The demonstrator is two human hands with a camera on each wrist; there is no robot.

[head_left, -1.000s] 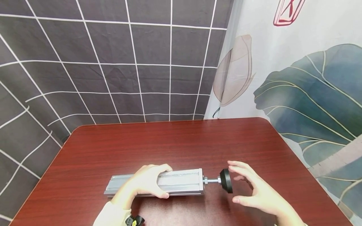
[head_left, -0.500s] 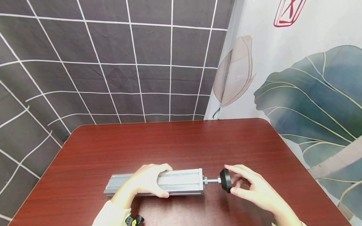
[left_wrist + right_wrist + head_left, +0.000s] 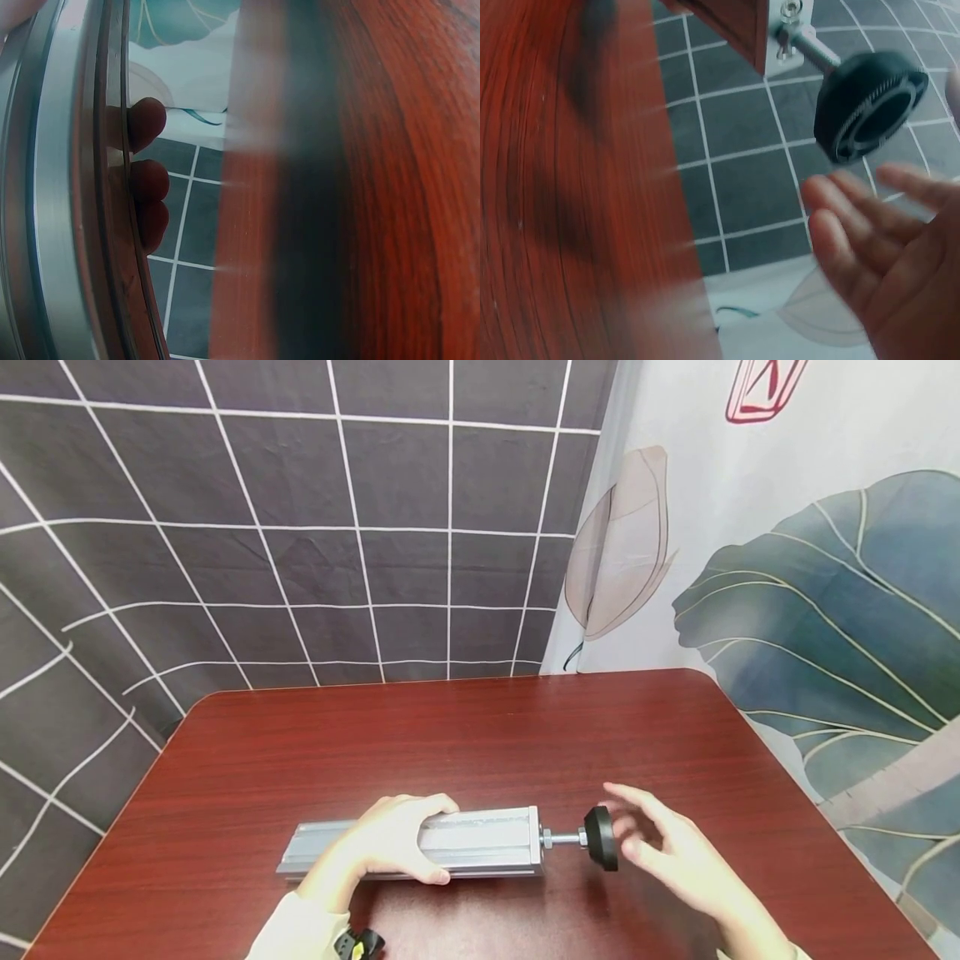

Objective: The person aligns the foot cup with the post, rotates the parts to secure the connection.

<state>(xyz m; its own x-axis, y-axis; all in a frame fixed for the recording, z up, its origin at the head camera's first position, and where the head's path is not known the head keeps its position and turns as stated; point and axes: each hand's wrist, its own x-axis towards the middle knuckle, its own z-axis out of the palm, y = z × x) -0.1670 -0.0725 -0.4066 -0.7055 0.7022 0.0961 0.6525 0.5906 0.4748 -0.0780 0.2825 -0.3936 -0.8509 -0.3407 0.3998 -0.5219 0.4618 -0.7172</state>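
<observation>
A silver aluminium profile (image 3: pixel 480 843) lies crosswise in front of me in the head view. From its right end a threaded rod (image 3: pixel 564 838) with nuts sticks out, carrying a round black levelling foot (image 3: pixel 601 838). My left hand (image 3: pixel 397 839) grips the profile from above, thumb on the near side; in the left wrist view, several fingertips (image 3: pixel 150 184) show along its other side. To the right of the foot is my right hand (image 3: pixel 667 847), fingers loosely bent and holding nothing. The right wrist view shows blurred fingers (image 3: pixel 855 225) just off the foot's ribbed face.
The red-brown wooden table (image 3: pixel 465 735) extends beyond the profile to a dark curtain (image 3: pixel 405 568) with white grid lines. A pale leaf-patterned curtain (image 3: pixel 697 485) hangs at the right. A black device (image 3: pixel 358 943) is strapped to my left wrist.
My right hand's spread fingers closed in to the foot's rim, then drew off it to the right and loosened. The left hand and the profile have stayed in place.
</observation>
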